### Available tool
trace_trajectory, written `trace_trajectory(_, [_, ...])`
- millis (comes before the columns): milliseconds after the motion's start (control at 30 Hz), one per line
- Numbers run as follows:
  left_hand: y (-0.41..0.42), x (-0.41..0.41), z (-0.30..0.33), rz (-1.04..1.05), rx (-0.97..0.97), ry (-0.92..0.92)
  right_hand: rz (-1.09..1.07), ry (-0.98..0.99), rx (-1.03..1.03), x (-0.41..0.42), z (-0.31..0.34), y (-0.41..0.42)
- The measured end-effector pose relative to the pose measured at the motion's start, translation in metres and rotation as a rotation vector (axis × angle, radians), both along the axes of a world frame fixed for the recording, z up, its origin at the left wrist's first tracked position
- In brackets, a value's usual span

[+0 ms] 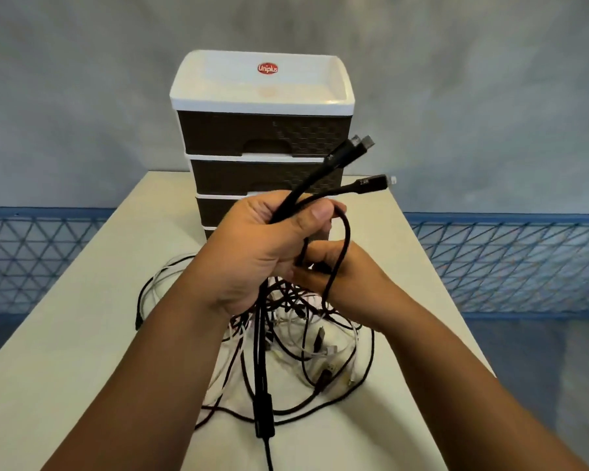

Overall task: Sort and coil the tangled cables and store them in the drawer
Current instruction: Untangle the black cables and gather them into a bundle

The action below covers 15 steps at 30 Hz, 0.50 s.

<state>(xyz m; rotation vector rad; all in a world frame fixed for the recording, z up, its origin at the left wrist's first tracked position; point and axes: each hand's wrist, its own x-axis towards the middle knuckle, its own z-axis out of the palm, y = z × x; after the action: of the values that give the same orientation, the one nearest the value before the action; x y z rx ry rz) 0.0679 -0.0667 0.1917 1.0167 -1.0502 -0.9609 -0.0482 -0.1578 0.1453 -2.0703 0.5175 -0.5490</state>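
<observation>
Task status: early stage. The cable tangle (296, 334) lies uncoiled on the desk (82, 334), directly in front of the drawer unit (262, 137); all visible drawers are closed, and no coiled cable is visible.

Left hand (252, 246): grip closed around a black multi-head cable (340, 158), raised above the tangle, connectors pointing toward the drawer unit.

Right hand (334, 266): fingers pinch a dark cable loop (344, 246) just above the tangle.

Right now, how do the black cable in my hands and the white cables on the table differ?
The black cable is lifted off the table, gripped by the left hand and pinched by the right hand; the white cables lie tangled in the pile. Its connectors point upward; theirs lie flat. Both remain uncoiled, outside the drawer unit.
</observation>
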Motion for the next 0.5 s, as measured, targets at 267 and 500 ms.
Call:
trace_trajectory(267, [0.0, 0.034, -0.042, 0.239, 0.115, -0.003, -0.064, -0.207, 0.141, 0.007, 0.03, -0.006])
trace_trajectory(500, [-0.005, 0.035, -0.075, 0.264, 0.192, 0.037, -0.062, -0.435, 0.347, 0.02, 0.063, -0.003])
